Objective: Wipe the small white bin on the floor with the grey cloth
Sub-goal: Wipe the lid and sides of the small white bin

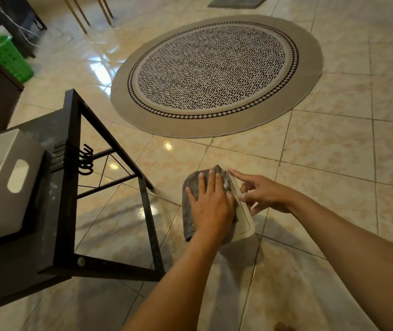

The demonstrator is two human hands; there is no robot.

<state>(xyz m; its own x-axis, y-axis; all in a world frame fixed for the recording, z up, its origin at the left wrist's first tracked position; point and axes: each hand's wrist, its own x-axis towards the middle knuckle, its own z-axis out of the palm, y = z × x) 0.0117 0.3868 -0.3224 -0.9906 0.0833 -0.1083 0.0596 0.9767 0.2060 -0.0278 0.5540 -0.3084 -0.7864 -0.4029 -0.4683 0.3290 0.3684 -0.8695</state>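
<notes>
The small white bin (pixel 243 211) stands on the floor (pixel 322 163) just right of the dark tabletop (pixel 47 206), and being light it may skid or tip if pressed off-centre. The left hand (pixel 211 206) lies flat, fingers spread, pressing the grey cloth (pixel 190 187) onto its lid. The right hand (pixel 262 194), its grip loosely apart, steadies the bin's right edge.
</notes>
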